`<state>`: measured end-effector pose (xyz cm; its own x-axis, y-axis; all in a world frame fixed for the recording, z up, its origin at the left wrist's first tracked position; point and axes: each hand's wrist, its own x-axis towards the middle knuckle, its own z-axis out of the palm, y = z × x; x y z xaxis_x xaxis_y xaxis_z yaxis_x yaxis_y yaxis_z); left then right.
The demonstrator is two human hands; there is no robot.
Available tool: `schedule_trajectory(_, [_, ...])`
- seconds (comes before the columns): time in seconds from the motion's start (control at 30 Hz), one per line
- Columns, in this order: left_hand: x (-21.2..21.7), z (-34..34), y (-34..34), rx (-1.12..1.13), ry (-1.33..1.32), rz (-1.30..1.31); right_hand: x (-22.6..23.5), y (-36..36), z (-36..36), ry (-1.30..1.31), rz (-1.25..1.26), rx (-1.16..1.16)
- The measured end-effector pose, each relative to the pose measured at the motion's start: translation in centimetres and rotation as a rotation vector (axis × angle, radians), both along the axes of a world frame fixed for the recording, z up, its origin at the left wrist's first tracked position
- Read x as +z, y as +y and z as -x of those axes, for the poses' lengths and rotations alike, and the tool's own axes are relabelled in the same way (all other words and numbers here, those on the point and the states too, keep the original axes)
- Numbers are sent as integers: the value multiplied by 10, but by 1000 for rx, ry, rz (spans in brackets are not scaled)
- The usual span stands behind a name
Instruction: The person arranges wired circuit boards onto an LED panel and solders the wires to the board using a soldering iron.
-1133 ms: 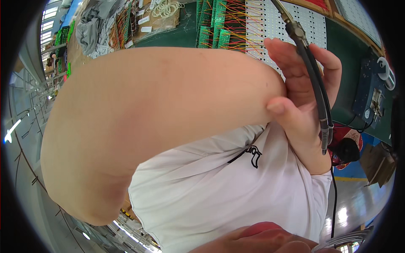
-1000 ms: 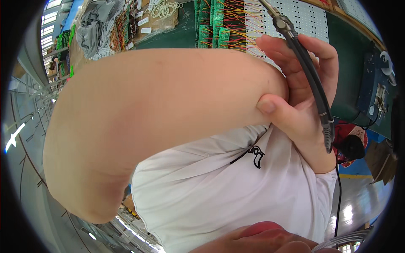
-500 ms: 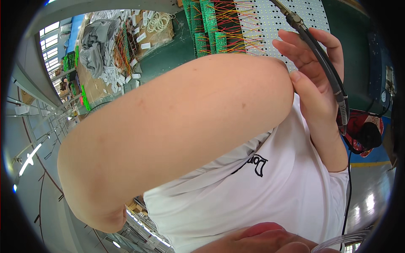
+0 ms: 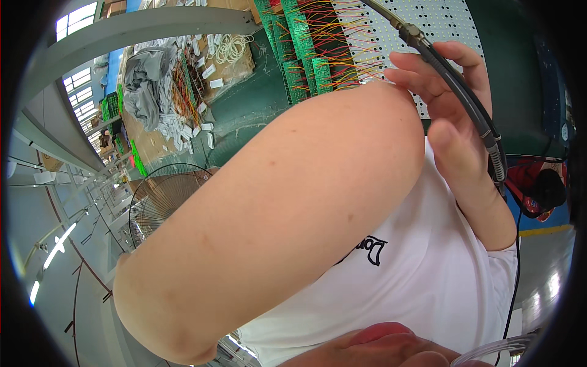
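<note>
My left forearm [image 4: 269, 208] stretches diagonally across the middle of the picture and covers much of what lies behind it. No fingers of my left hand can be seen. Raised at the upper right, my right hand [image 4: 452, 98] has its palm showing, thumb and fingers apart and slightly curved. A dark hose [image 4: 455, 79] with a metal fitting crosses in front of that palm; the fingers are not wrapped round it. Behind the hand lies a white perforated panel [image 4: 422, 24]. Green circuit boards [image 4: 299, 37] with red and yellow wires sit to its left.
A green work table [image 4: 238, 134] carries white plastic pieces [image 4: 177, 128], grey cloth [image 4: 143, 85] and a coil of pale cord [image 4: 232, 49]. A curved grey bar [image 4: 153, 24] spans the upper left. Beyond my forearm is a fan [image 4: 159, 202]. A red bag [image 4: 532, 196] stands at right.
My left forearm has shifted down and tilted more steeply, uncovering the fan. The view has shifted a little. My right thumb now stands apart from the forearm.
</note>
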<state>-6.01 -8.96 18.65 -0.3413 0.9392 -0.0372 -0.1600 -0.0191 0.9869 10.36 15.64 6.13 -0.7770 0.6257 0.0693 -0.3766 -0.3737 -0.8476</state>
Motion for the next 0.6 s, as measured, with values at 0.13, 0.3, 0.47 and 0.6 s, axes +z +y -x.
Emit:
schedule_trajectory(0.13, [2,20,4,-46,40,-3,4,-2,7,4,-85,-19])
schedule_trajectory(0.3, [7,34,5,-83,110,-6,9,-4,5,149,-218,100])
schedule_trajectory(0.47, [10,51,12,-136,160,-30,11,-10,8,243,-146,171])
schedule_trajectory(0.6, [11,59,15,-162,210,-35,4,-3,1,209,-297,232])
